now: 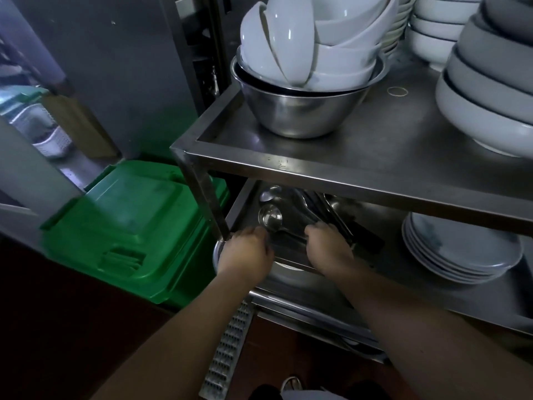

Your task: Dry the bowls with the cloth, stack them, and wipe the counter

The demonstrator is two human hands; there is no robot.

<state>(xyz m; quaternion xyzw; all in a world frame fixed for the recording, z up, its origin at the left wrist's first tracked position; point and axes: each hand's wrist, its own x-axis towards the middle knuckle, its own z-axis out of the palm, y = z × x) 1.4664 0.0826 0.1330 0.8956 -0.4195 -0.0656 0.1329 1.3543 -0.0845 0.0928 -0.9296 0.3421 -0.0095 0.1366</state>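
Note:
Several white bowls [291, 39] lie tipped inside a steel mixing bowl [300, 114] on the top shelf [360, 157] of a steel rack. More white bowls [487, 82] stand stacked at the right. Both my hands are down at the lower shelf. My left hand [245, 252] and my right hand [328, 246] each curl over the near edge of a dark metal utensil tray [288, 245] that holds ladles [269, 219] and other utensils. A round metal rim shows under my left hand. No cloth is in view.
A stack of white plates [461, 255] sits on the lower shelf to the right of the tray. A green lidded bin [129, 226] stands on the floor left of the rack, against its corner post [202, 192]. A perforated metal strip [227, 350] lies on the floor below.

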